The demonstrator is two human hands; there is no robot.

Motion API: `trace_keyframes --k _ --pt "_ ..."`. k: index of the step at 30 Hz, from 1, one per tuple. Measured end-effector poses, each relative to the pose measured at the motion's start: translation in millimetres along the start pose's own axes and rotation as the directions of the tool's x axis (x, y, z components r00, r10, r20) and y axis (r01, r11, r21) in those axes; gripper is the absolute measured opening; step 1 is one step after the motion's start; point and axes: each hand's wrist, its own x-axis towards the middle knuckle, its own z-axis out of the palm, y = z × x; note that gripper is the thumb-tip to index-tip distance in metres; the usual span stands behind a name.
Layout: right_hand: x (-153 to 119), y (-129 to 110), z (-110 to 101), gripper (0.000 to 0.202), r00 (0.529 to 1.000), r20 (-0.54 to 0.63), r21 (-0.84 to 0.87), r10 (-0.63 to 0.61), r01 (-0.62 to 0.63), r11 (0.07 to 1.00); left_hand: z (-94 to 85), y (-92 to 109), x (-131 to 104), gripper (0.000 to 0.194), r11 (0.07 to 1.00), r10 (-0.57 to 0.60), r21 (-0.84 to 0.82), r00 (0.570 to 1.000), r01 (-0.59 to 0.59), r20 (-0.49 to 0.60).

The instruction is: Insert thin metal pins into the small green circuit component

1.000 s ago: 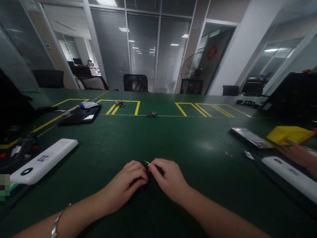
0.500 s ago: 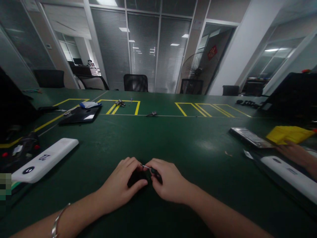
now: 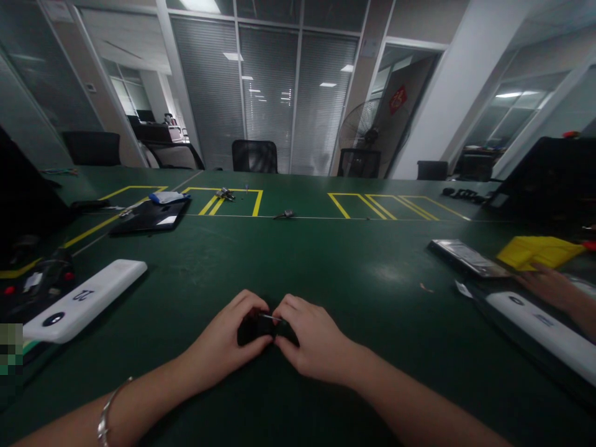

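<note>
My left hand (image 3: 233, 329) and my right hand (image 3: 314, 338) meet over the green table (image 3: 298, 261) near its front edge. Between their curled fingertips is a small dark object (image 3: 266, 324) with a thin, shiny metal part. Both hands pinch at it, and the fingers cover much of its outline. What exactly it is cannot be made out.
A white device marked 22 (image 3: 88, 301) lies at the left, near a black tablet-like panel (image 3: 151, 217). Small metal parts (image 3: 226, 194) and a dark piece (image 3: 285, 214) sit farther back. At right, another person's hand (image 3: 549, 285) touches a yellow object (image 3: 537, 251).
My left fingers have shifted slightly around the dark object, and my right fingertips have changed their hold. The thin metal part now lies flatter and closer between the hands.
</note>
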Motion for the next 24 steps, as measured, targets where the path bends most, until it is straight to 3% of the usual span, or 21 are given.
trace_keyframes --k 3,6,10,15,24 --pt "1.9 3.8 2.6 0.020 0.999 -0.029 0.054 0.031 -0.030 0.998 -1.3 -4.2 2.5 0.029 0.967 -0.075 -0.242 0.997 0.074 0.002" --pt "3.3 6.5 4.7 0.017 0.996 -0.054 0.132 0.066 -0.059 0.990 -1.6 -7.5 5.2 0.034 0.873 -0.131 -0.467 0.990 0.141 0.053" --pt "3.9 7.9 7.7 0.011 0.984 -0.169 0.222 0.047 -0.009 0.975 -0.5 -9.1 7.5 0.036 0.786 -0.137 -0.596 0.987 0.162 0.088" --pt "4.9 7.9 12.2 0.008 0.956 -0.283 0.365 0.074 0.036 0.930 1.3 -6.0 6.2 0.035 0.807 -0.136 -0.570 0.988 0.155 0.077" --pt "6.2 4.9 16.9 0.009 0.958 -0.276 0.442 0.084 0.048 0.896 4.8 0.1 1.3 0.028 0.949 -0.133 -0.282 0.990 0.139 0.040"
